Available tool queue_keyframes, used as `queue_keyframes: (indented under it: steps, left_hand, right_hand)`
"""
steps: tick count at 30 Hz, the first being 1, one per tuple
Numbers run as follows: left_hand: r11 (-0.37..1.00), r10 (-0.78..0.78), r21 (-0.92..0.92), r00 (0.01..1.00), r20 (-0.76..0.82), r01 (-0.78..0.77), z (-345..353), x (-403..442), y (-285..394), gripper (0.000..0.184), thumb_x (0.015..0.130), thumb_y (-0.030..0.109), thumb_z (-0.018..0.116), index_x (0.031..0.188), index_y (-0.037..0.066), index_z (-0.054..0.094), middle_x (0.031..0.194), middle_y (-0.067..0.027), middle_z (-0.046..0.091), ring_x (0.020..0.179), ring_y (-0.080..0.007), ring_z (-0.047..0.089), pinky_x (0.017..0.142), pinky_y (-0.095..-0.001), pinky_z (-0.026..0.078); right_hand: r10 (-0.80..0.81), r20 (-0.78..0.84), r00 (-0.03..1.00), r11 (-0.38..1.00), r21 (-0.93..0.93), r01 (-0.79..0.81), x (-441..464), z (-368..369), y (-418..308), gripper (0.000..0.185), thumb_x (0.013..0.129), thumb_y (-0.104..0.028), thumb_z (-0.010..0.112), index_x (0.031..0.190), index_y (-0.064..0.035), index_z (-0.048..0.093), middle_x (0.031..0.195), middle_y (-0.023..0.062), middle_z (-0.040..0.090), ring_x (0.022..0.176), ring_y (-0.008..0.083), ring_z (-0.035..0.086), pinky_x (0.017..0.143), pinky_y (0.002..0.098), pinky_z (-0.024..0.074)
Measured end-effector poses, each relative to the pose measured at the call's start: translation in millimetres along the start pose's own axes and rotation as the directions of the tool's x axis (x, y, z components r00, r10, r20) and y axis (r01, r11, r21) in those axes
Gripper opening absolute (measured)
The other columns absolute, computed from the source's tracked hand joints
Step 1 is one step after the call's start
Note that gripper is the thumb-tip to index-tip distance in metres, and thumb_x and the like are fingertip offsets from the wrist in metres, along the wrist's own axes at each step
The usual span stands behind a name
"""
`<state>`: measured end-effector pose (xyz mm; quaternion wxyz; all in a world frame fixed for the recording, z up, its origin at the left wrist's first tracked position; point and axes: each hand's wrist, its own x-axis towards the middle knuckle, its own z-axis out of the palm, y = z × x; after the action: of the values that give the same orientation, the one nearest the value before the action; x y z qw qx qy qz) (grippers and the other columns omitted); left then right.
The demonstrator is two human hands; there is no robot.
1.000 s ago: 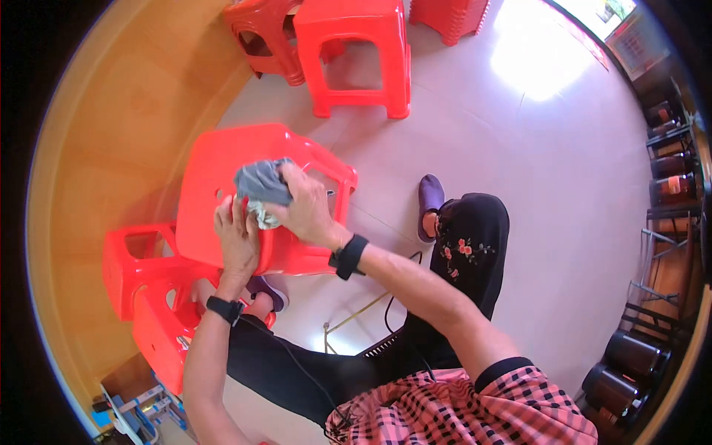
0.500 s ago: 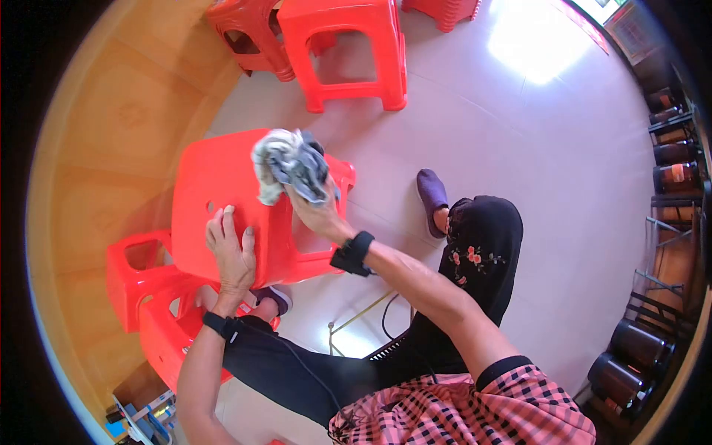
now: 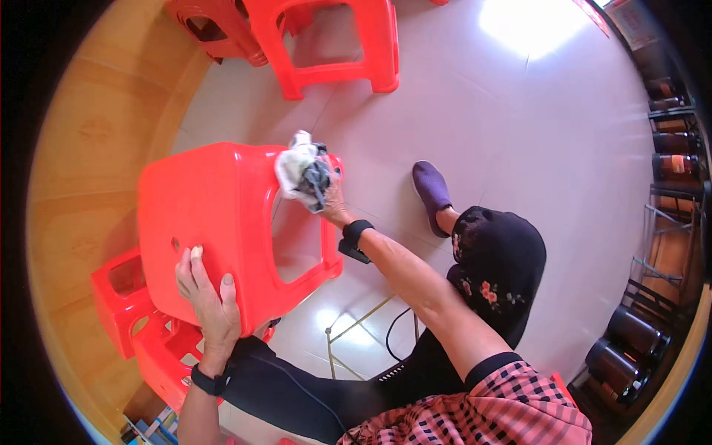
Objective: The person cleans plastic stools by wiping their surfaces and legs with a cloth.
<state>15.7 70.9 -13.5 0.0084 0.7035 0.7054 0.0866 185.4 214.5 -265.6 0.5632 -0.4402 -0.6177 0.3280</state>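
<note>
A red plastic stool (image 3: 194, 200) is tilted before me, with its seat towards the left and its open leg side facing right. My left hand (image 3: 210, 300) lies on the seat with its fingers spread, close to the small round hole and the near edge. My right hand (image 3: 335, 199) is closed on a crumpled grey-and-white rag (image 3: 302, 176). It presses the rag against the far leg side of the stool; part of the fingers is hidden by the cloth.
More red stools stand on the tiled floor: one stool (image 3: 378, 44) ahead, others behind the lower left of mine (image 3: 119, 297). A wooden panel (image 3: 96, 163) runs along the left. Dark jars (image 3: 639, 330) line the right. My purple shoe (image 3: 430, 185) rests on the floor.
The stool has shifted left in view and turned, so more of its leg side shows. The rag in my right hand has moved from the seat edge onto the stool's side. My left hand has moved along with the stool.
</note>
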Motion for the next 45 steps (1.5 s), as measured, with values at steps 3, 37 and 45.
queue_keyframes:
  steps: [3, 37, 45]
  left_hand:
    - [1.000, 0.000, -0.015, 0.999, 0.035, 0.001, -2.1, -0.1, -0.4, 0.061, 0.083, 0.023, 0.051, 0.135, -0.003, 0.033, 0.139, -0.0230, 0.028, 0.129, -0.0392, 0.025, 0.108, -0.0484, 0.017]
    - [1.000, 0.027, 0.001, 1.000, 0.013, -0.027, 3.3, 7.5, -2.1, 0.063, 0.080, 0.020, 0.052, 0.136, -0.001, 0.034, 0.139, -0.0222, 0.029, 0.130, -0.0384, 0.026, 0.108, -0.0482, 0.017]
    - [1.000, 0.009, 0.006, 1.000, 0.030, -0.009, 2.2, 3.6, -5.5, 0.061, 0.084, 0.022, 0.047, 0.138, -0.001, 0.031, 0.141, -0.0210, 0.029, 0.132, -0.0362, 0.024, 0.110, -0.0465, 0.015]
  right_hand:
    - [0.276, 0.016, 0.961, 0.957, 0.088, -0.276, -14.7, -3.6, 28.1, 0.047, 0.069, -0.018, 0.074, 0.111, -0.0053, 0.057, 0.113, 0.0112, 0.056, 0.106, 0.0256, 0.056, 0.090, 0.0363, 0.0445]
    - [0.327, -0.243, 0.913, 0.930, 0.255, -0.265, 40.6, -3.9, -109.3, 0.027, 0.075, -0.020, 0.065, 0.096, -0.0038, 0.060, 0.091, 0.0192, 0.057, 0.087, 0.0395, 0.055, 0.076, 0.0463, 0.0449]
    - [0.038, -0.305, 0.951, 0.948, 0.311, 0.062, 111.7, 1.5, -125.2, 0.031, 0.072, -0.017, 0.066, 0.100, -0.0051, 0.060, 0.093, 0.0202, 0.058, 0.089, 0.0392, 0.054, 0.080, 0.0465, 0.0438]
